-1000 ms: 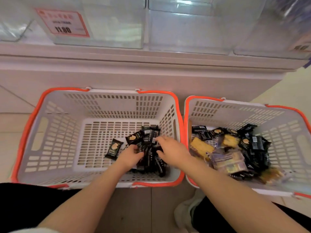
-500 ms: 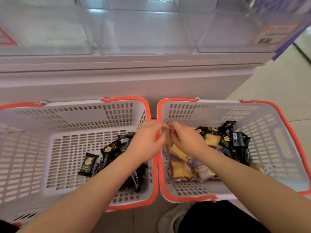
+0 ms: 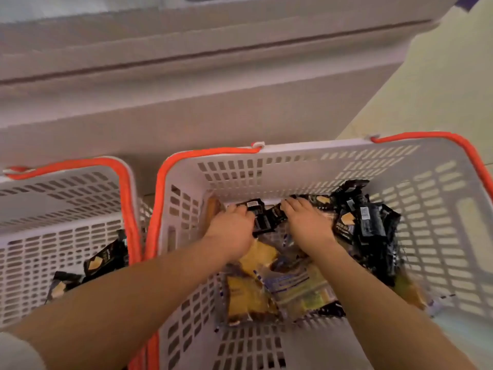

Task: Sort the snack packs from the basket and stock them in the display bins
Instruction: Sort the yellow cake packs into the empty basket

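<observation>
Reaching deeper than 0.5 s ago, both hands now work the right basket [image 3: 306, 158]: left hand [image 3: 232, 231] grasps black packs [image 3: 262, 218], right hand [image 3: 306, 222] lies flat; sorting continues.

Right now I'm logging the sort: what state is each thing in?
Left hand: in the right basket, fingers on a black pack.
Right hand: palm down on the packs.
Right basket: holds black and yellow packs.
Left basket: holds a few black packs.
</observation>
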Available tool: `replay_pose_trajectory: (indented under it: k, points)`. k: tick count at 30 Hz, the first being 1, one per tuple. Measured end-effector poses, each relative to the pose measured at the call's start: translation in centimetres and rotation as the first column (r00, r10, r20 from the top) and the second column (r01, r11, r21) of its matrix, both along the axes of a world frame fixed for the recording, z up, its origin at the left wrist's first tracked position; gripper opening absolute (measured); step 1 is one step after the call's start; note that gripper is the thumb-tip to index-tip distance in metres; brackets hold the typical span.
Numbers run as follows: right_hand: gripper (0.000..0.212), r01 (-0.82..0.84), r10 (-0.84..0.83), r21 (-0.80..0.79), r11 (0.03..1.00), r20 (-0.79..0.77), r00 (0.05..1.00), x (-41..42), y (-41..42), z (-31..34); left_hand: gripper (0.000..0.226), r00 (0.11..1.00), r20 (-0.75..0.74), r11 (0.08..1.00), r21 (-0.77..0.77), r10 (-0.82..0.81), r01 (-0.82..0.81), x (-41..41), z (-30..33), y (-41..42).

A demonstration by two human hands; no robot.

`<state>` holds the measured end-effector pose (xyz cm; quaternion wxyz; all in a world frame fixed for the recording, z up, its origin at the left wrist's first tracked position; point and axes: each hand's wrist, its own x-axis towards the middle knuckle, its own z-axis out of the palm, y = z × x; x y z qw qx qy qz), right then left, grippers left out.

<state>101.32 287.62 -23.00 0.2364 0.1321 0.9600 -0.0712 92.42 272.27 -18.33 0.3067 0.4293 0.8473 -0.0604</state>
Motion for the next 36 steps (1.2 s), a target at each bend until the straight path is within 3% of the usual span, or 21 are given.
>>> replay_pose_trajectory:
  k: [3,9,14,17,19,23,25,31,36]
  points:
    - [0.061,-0.137,0.138,-0.020,0.990,0.053,0.989,-1.4,0.1,-2.1,0.044,0.992,-0.052,0.983,-0.151,-0.111,0.102,-0.1,-2.7,0.5]
    - [0.050,-0.143,0.143,0.096,0.985,0.007,0.990,-1.1,-0.4,-2.7,0.064,1.000,-0.029,0.994,-0.112,-0.011,0.008,-0.7,-5.6,1.5]
    - [0.048,0.065,-0.054,0.059,0.996,-0.171,0.984,0.0,1.2,-0.6,0.069,0.996,-0.042,0.996,-0.032,0.081,-0.083,-1.7,-7.1,1.9]
    - [0.059,0.174,-0.168,-0.013,0.985,-0.339,0.926,1.1,2.9,0.4,0.063,0.987,0.093,0.990,-0.058,0.130,-0.125,-2.4,-7.2,2.1]
    - [0.056,0.238,-0.226,-0.019,0.971,-0.398,0.889,1.5,4.0,0.6,0.058,0.978,0.177,0.994,-0.015,0.106,-0.105,-2.6,-7.0,2.2]
    - [0.053,0.318,-0.327,-0.085,0.944,-0.112,0.938,1.6,5.8,-0.5,0.043,0.979,0.174,0.981,0.181,-0.107,0.075,-2.1,-6.1,2.7]
    - [0.052,0.304,-0.308,-0.140,0.942,-0.007,0.951,1.7,6.3,-1.1,0.042,0.966,0.146,0.964,0.193,-0.215,0.186,-1.6,-6.1,3.2]
    - [0.059,0.223,-0.216,-0.103,0.969,0.075,0.973,1.3,6.9,-1.0,0.045,0.924,0.182,0.936,0.176,-0.336,0.305,-0.4,-7.2,3.9]
    - [0.036,0.249,-0.250,-0.122,0.961,0.005,0.968,2.2,6.4,-0.8,0.052,0.951,0.109,0.953,0.116,-0.290,0.278,0.6,-7.5,5.0]
